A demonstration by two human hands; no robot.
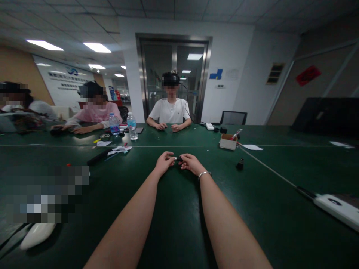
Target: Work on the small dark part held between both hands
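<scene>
Above the green tabletop in the head view, both hands meet at a small black piece with a light, metal-looking end (178, 158). It looks like a plug or a USB stick, but it is too small to tell. My left hand (165, 163) is closed, with thumb and fingertips pinching at the light end. My right hand (191, 163) pinches the black end, its fingers curled around much of it. A silver bracelet (204, 174) circles my right wrist.
Right of my hands are a small black object (240, 164), an open cardboard box (228, 142) and a white power strip (335, 205) with its cable. Water bottles (132, 127) and papers (120, 149) lie left. A person (171, 110) sits opposite; others sit at left.
</scene>
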